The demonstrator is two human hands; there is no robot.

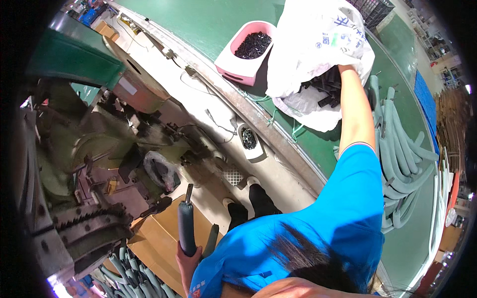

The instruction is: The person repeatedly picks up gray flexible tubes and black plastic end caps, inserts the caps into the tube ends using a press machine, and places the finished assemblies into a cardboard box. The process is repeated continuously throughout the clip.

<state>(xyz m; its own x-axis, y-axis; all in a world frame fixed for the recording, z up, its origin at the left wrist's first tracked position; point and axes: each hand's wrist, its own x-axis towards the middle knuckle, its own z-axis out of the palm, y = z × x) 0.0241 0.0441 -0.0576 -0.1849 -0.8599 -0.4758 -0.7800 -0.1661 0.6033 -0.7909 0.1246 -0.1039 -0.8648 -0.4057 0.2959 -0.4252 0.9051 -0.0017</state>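
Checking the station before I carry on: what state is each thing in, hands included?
Left hand: closed around the grey tube
Grey tube: held roughly upright, metal tip exposed
Right hand: inside the sack, fingers hidden
White sack: open, black pieces inside
Pink-and-white tub: open, partly filled
Floor container: open, small parts inside
Bench tubes: bent, heaped
Machine: running or stopped, cannot tell

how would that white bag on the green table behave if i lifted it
The white bag would probably fold and sag, since its walls look thin and wrinkled. Tipping it might spill the black pieces at its open mouth
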